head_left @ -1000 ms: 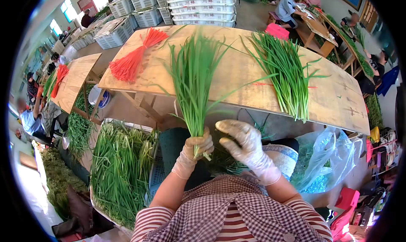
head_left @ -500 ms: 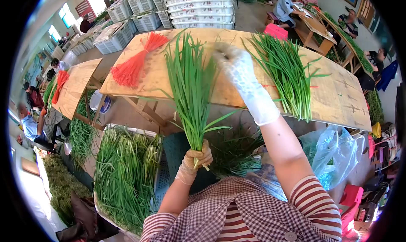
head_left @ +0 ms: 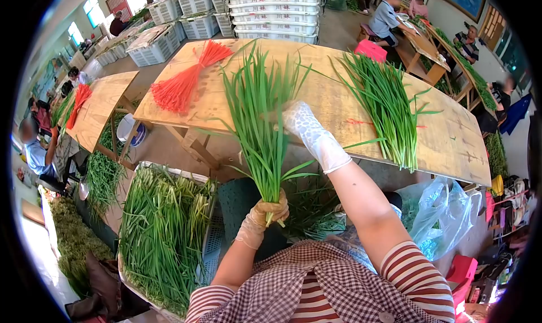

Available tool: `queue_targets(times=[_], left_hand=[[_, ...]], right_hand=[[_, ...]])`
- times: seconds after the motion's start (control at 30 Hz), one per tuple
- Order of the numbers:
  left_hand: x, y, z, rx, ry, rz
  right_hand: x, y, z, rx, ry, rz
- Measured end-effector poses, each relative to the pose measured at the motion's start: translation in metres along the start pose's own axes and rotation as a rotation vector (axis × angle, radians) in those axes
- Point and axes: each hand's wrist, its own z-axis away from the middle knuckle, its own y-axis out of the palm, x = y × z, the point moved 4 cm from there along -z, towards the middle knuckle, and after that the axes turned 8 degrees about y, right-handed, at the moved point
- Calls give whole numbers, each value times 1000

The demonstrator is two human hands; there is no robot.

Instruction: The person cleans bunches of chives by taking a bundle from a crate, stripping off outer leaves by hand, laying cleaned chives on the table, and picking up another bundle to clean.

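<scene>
My gloved left hand (head_left: pixel 271 209) is wrapped round the lower stems of a bunch of garlic chives (head_left: pixel 258 125), which stands upright with the leaves fanning out at the top. My gloved right hand (head_left: pixel 300 121) is at the right side of these leaves, about halfway up. Its fingers are smeared by motion, so their grip does not show. A second bunch of garlic chives (head_left: pixel 387 105) lies on the wooden table (head_left: pixel 451 134), with a red tie under it. Further left on the table is a bundle of red plastic ties (head_left: pixel 183 86), pinched in at its middle.
A white crate (head_left: pixel 200 176) heaped with loose chives stands at my lower left. To my right is a clear plastic bag (head_left: pixel 446 213). Stacked white crates (head_left: pixel 274 12) rise behind the table. Several people sit at other tables on both sides.
My right hand has moved down and slightly left, from beside the leaf tips to the middle of the leaves. My left hand keeps its hold on the stems. The view has shifted slightly.
</scene>
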Motion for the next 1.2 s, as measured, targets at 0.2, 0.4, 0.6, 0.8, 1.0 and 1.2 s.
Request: queue_targets(times=[0.2, 0.4, 0.6, 0.8, 1.0, 1.2], left_hand=[[-2, 4, 2, -18, 6, 25], [-4, 5, -1, 5, -7, 115], [-8, 4, -8, 36, 25, 136], [-13, 32, -9, -60, 67, 125], [-15, 42, -10, 162, 67, 367], [-14, 36, -3, 166, 71, 412]], right_hand=[[-22, 6, -16, 175, 85, -537], [-17, -8, -1, -531, -424, 289], [-29, -55, -46, -1245, -531, 827], [59, -152, 135, -249, -540, -354], [-50, -71, 183, 245, -486, 839], [-25, -104, 26, -746, -500, 761]])
